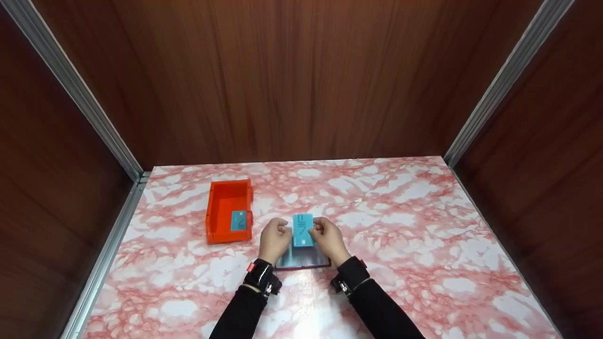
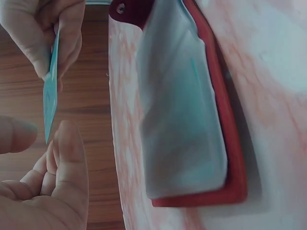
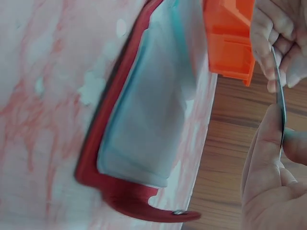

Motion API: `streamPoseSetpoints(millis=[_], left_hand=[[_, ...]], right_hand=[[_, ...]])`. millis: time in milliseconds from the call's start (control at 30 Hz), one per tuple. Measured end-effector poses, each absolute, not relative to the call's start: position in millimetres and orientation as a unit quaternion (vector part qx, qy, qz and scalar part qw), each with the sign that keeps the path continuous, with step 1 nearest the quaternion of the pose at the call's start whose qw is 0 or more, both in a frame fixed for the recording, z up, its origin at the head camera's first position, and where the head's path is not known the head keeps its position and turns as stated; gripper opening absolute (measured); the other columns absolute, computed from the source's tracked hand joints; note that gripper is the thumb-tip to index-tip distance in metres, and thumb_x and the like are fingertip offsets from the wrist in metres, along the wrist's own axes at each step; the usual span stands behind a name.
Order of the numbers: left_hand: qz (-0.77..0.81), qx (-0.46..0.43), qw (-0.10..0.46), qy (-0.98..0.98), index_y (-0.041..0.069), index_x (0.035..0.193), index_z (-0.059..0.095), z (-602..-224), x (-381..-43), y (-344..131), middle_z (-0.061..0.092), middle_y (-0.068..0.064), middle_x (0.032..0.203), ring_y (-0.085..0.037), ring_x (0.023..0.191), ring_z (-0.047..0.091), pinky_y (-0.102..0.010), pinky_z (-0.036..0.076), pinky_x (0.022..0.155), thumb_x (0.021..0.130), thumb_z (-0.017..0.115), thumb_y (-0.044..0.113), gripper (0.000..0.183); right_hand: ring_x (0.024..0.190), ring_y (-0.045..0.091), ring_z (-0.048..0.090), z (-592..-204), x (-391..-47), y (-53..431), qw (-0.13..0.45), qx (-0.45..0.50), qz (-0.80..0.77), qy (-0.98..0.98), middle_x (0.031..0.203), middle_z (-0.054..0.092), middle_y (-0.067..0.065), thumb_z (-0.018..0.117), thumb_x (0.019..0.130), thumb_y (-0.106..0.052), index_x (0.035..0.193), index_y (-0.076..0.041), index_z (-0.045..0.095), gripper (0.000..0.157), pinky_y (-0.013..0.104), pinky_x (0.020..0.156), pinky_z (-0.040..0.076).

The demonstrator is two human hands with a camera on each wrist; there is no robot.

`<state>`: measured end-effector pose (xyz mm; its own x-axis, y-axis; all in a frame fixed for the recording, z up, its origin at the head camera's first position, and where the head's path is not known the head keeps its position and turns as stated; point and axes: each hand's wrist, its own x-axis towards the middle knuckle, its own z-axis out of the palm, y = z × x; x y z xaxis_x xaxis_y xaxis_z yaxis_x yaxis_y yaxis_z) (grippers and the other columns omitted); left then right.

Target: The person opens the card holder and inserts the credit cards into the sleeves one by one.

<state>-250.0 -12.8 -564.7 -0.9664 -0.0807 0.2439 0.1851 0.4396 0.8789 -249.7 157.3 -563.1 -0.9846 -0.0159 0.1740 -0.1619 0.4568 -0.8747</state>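
Observation:
My right hand [image 1: 331, 241] pinches a teal card [image 1: 303, 225] between thumb and fingers, holding it up by its right side. Dark lettering runs along the card. At the card's other edge is my left hand [image 1: 275, 242]; in the left wrist view its thumb [image 2: 18, 135] and fingers stand apart, with the card's tip between them. Below both hands a red card holder [image 2: 234, 177] lies spread on the table, its clear plastic sleeves [image 2: 180, 129] facing up. A strap with a metal snap [image 3: 178, 212] sticks out from the holder in the right wrist view.
An orange bin [image 1: 214, 212] stands on the table to the left, with another teal card [image 1: 238, 220] inside near its right wall. The pink-and-white marbled table [image 1: 400, 273] is enclosed by brown wood-grain panels [image 1: 301, 84] at the back and sides.

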Motion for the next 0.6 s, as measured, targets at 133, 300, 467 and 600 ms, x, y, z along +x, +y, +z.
streamPoseSetpoints(millis=[133, 300, 467, 600], left_hand=[[-0.494, -0.01, 0.141, -0.858, -0.004, 0.097, 0.064, -572, -252, -20, 0.063, -0.007, 0.078, -0.023, 0.072, 0.061, -0.041, 0.051, 0.073, 0.082, 0.067, 0.002, 0.016], [-0.46, 0.006, 0.149, -0.876, -0.006, 0.097, 0.065, -581, -253, -29, 0.06, -0.007, 0.076, -0.027, 0.075, 0.06, -0.044, 0.05, 0.075, 0.081, 0.07, 0.002, 0.019], [-0.42, 0.013, 0.15, -0.895, -0.009, 0.099, 0.064, -589, -252, -35, 0.061, -0.012, 0.078, -0.032, 0.078, 0.06, -0.047, 0.05, 0.074, 0.08, 0.07, 0.004, 0.023], [-0.394, 0.018, 0.143, -0.908, -0.01, 0.099, 0.063, -593, -250, -38, 0.062, -0.018, 0.084, -0.037, 0.081, 0.061, -0.048, 0.05, 0.076, 0.079, 0.073, 0.006, 0.027]], right_hand=[[0.081, 0.018, 0.058, -569, -249, 160, 0.069, 0.053, 0.506, -0.858, 0.088, 0.061, 0.006, 0.067, 0.09, -0.002, 0.11, 0.008, 0.063, 0.022, 0.033, 0.075, 0.05], [0.078, 0.016, 0.056, -576, -249, 162, 0.07, 0.048, 0.486, -0.87, 0.085, 0.06, 0.004, 0.069, 0.087, -0.002, 0.107, 0.008, 0.064, 0.023, 0.033, 0.074, 0.049], [0.076, 0.016, 0.055, -581, -249, 164, 0.07, 0.054, 0.468, -0.879, 0.084, 0.06, 0.005, 0.07, 0.086, -0.002, 0.107, 0.009, 0.063, 0.024, 0.033, 0.072, 0.049], [0.074, 0.015, 0.054, -583, -248, 166, 0.068, 0.062, 0.452, -0.887, 0.082, 0.06, 0.004, 0.07, 0.086, -0.002, 0.106, 0.008, 0.063, 0.024, 0.034, 0.07, 0.049]])
